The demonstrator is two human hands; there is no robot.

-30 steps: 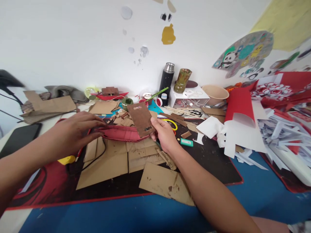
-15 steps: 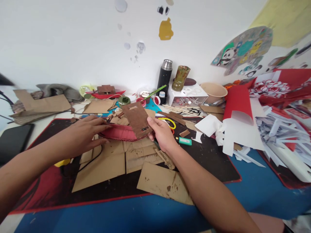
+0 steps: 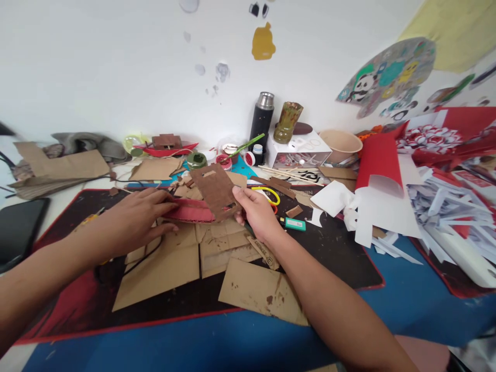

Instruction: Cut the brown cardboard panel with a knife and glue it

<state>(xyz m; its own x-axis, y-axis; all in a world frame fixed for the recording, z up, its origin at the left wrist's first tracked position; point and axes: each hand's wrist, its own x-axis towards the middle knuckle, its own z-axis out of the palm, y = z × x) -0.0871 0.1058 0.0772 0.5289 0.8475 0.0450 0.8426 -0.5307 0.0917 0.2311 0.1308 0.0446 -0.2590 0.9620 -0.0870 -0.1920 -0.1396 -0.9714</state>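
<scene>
My right hand (image 3: 256,213) pinches the lower corner of a brown painted cardboard panel (image 3: 215,189) with small cut-out slots, held tilted above the mat. My left hand (image 3: 134,217) grips the left end of a red painted cardboard boat-shaped piece (image 3: 191,211) that rests on plain cardboard sheets (image 3: 182,258). The brown panel overlaps the red piece's right end. All of this lies on a black cutting mat with a red border (image 3: 341,258).
Cardboard scraps litter the mat. A black flask (image 3: 262,119), a brown-green vase (image 3: 287,122), a white box (image 3: 300,150), paint pots and a beige bowl (image 3: 341,144) stand along the wall. White and red paper (image 3: 382,191) piles up at right. A dark tablet (image 3: 19,227) lies far left.
Both hands have drifted slightly toward each other, the brown panel lowering closer to the red piece. The camera has tipped a little, shifting the scene upward.
</scene>
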